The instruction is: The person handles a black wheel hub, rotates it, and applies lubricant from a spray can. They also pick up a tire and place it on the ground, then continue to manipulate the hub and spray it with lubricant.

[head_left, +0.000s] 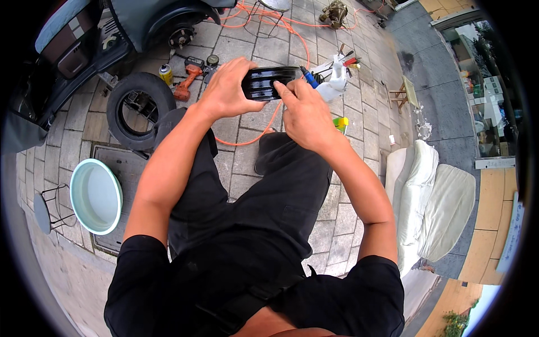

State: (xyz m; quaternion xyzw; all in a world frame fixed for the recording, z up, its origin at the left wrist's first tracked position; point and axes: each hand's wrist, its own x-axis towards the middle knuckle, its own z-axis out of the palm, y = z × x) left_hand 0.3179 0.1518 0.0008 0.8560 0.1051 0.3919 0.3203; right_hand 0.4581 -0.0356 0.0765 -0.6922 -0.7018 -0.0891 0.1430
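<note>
A glossy black ribbed part (264, 82), perhaps a wheel rim seen edge-on, is held up in front of me above my knees. My left hand (230, 90) grips its left end, thumb below and fingers over the top. At its right end, my right hand (306, 109) lays the index finger on the ribbed face, the other fingers curled in. A blue tool with a dark tip (310, 78) shows just beyond the right knuckles; whether that hand touches it is hidden. A black tyre (113, 112) stands left of my knee.
An orange power tool (188, 83) and a yellow can (165, 74) lie beyond the tyre, near a dark vehicle (126, 28). A pale green basin (76, 196) is at left. White bottle (336, 81), orange hose (241, 144) and folded cushions (418, 208) lie about the paving.
</note>
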